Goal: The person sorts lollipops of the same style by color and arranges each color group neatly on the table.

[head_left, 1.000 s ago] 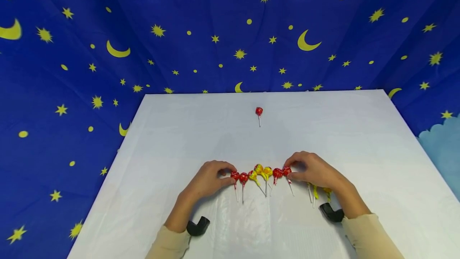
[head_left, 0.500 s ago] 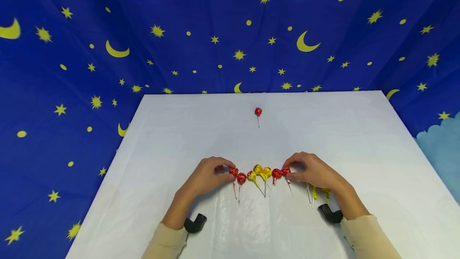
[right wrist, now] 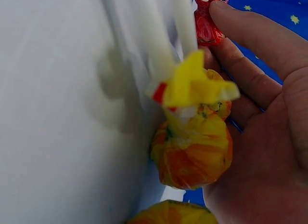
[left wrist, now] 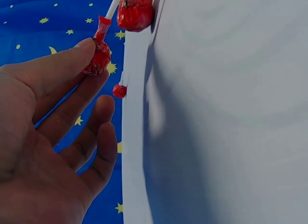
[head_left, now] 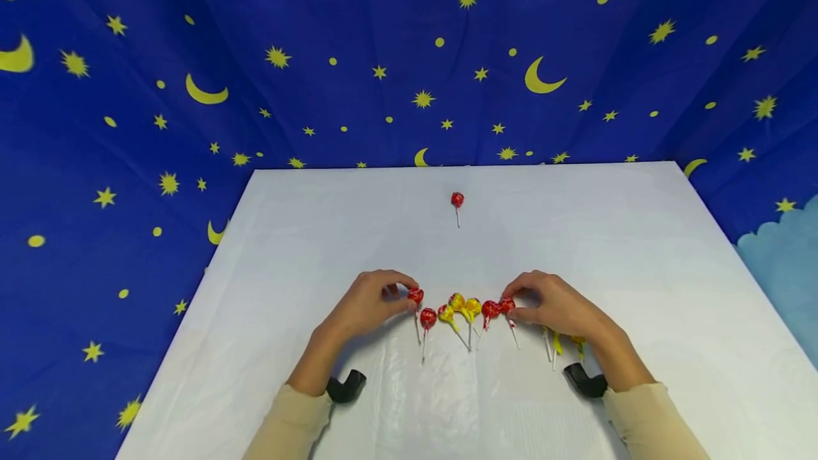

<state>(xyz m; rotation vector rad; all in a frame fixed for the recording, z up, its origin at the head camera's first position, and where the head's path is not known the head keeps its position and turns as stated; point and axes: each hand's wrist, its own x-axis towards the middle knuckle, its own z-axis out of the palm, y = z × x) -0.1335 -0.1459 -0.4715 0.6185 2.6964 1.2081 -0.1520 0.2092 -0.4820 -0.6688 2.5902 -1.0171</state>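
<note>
My left hand [head_left: 373, 306] pinches a red-wrapped lollipop [left wrist: 99, 60] by its head between thumb and fingers; its white stick points toward me. A second red lollipop [head_left: 428, 317] lies just to the right of it, apart from it. Three yellow lollipops [head_left: 472, 307] lie close together in the middle of the row. At the row's right end, my right hand [head_left: 557, 302] holds a red lollipop [head_left: 508, 304] between thumb and fingers, beside another red lollipop [head_left: 490, 309]. Under the right hand lie more yellow lollipops [right wrist: 192, 154], partly hidden in the head view.
A single red lollipop [head_left: 457, 200] lies farther back on the white table [head_left: 332, 233]. Blue cloth [head_left: 319, 91] with stars and moons hangs behind and at the sides. A black curved piece sits at each wrist.
My left hand has lifted or slid its red lollipop slightly away from me and left, so it stands farther from its neighbour. The right hand has stayed in place on its lollipop.
</note>
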